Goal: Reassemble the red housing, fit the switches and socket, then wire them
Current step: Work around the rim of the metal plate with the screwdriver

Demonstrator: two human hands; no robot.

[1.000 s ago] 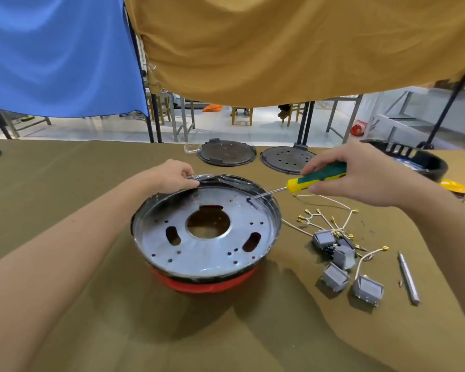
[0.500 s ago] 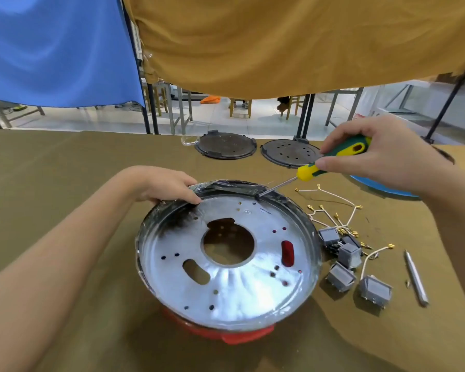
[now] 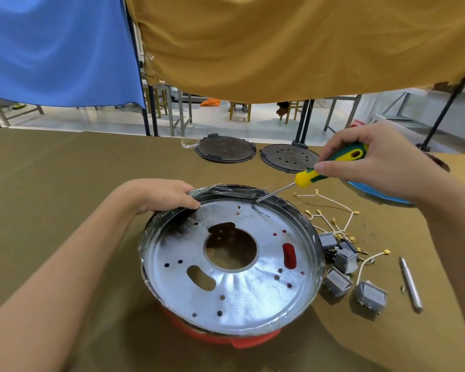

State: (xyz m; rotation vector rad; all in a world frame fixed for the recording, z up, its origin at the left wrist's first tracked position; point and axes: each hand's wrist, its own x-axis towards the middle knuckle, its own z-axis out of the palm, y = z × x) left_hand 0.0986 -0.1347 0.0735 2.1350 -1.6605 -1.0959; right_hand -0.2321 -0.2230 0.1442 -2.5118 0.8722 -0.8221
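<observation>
A round silver metal plate (image 3: pixel 253 288) with a central hole sits inside the red housing (image 3: pixel 226 338), of which only the near lower edge shows. My left hand (image 3: pixel 164 194) grips the plate's far left rim. My right hand (image 3: pixel 376 157) holds a green and yellow screwdriver (image 3: pixel 330 167), whose tip touches the plate near its far edge. Several grey switches (image 3: pixel 345 260) and white wires (image 3: pixel 330 216) with brass terminals lie on the table right of the housing.
A silver metal rod (image 3: pixel 411 283) lies at the far right of the switches. Two dark round perforated plates (image 3: pixel 226 150) (image 3: pixel 287 157) sit at the table's far edge. A blue dish (image 3: pixel 381 196) lies under my right wrist. Blue and ochre cloths hang behind.
The housing with its plate has come nearer and tilted toward me. My right hand rose, and the screwdriver tip stayed at the plate's far edge. My left hand kept its grip on the rim.
</observation>
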